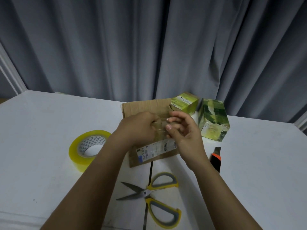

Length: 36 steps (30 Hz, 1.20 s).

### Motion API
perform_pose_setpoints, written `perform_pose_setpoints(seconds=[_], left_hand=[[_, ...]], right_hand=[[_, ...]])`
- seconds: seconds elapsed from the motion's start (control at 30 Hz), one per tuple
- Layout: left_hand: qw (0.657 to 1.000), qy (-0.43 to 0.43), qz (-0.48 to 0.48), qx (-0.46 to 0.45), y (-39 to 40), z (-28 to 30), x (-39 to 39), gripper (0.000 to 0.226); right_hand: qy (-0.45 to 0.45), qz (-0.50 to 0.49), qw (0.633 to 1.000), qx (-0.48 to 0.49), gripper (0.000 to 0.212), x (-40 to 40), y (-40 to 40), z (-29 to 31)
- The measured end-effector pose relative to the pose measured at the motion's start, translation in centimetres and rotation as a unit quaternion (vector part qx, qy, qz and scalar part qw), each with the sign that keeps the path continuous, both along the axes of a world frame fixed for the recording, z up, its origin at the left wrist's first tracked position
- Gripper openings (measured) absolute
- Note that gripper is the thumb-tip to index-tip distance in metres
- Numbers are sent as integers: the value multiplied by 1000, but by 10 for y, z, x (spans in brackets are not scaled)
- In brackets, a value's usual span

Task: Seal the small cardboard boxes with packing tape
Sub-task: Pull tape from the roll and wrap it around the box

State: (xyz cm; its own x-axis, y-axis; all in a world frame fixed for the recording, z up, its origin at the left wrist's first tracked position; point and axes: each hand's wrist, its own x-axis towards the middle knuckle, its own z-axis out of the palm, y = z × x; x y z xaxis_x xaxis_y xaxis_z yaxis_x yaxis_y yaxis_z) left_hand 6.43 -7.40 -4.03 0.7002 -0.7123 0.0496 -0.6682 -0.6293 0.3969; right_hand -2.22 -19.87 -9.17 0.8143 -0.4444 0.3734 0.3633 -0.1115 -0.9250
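At the table's centre, directly beneath both hands, lies the flat brown cardboard box with a white shipping label (146, 112), its long axis running from about 7 o'clock to 1 o'clock. The left hand (137, 128) and right hand (182, 130) meet above it, equally near, and stretch a short strip of clear packing tape (162, 128) between them. The left fingers curl tightly on one end; the right pinches the other end between thumb and forefinger, remaining fingers loosely spread. Whether the strip already touches the cardboard cannot be told.

The next move probably turns on lowering the strip straight down across the box.

The yellowish roll of clear packing tape (88, 149) lies at 9 o'clock; two small green printed boxes (214, 123) stand at 2 o'clock, yellow-handled scissors (154, 196) at 6 o'clock, an orange-and-black utility knife (216, 159) at 4 o'clock.
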Motion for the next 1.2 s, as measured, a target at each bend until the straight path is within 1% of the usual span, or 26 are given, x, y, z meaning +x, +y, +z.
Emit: perform_pose_setpoints(seconds=[0.07,0.2,0.23,0.3,0.37,0.43,0.47,0.53,0.67,0.8,0.9,0.97,1.0,1.1,1.2], left_hand=[[1000,12,12,-18,3,0,1,25],[1000,-6,17,-25,5,1,-4,29],[1000,-18,16,-17,5,2,-6,29],[997,-73,18,-2,5,4,-10,30],[994,-107,18,-6,6,5,-12,29],[997,-76,8,-14,6,5,-11,17],[998,-63,7,-19,7,4,-9,15],[997,-71,14,-13,8,-1,-6,25],[996,-83,22,-20,11,-5,-2,27],[998,-63,3,-14,16,-3,1,31],[999,-34,-12,-21,19,1,-2,42],[999,-16,-9,-26,19,3,-3,51],[1000,-10,-8,-27,19,3,-4,53],[999,11,-8,-30,20,5,-4,51],[998,41,-16,-35,21,7,-5,43]], right_hand=[[-2,-12,1000,20,32,-2,-1,1],[-21,-23,999,33,34,-6,-2,6],[-24,-15,999,32,35,-7,0,6],[-29,1,999,22,36,-7,7,6],[-34,0,999,13,36,-6,12,4],[-39,-19,999,25,35,-6,11,3],[-39,-27,998,32,34,-6,9,2],[-35,-33,998,37,35,-6,7,0],[-27,-30,999,13,36,-4,6,-5],[-25,-40,998,-33,41,-2,9,-7],[-26,-56,996,-70,43,-1,12,-8],[-26,-68,993,-91,43,-1,15,-10],[-25,-76,992,-99,43,0,16,-11],[-31,-100,987,-121,46,0,20,-12],[-36,-119,982,-139,46,1,21,-12]])
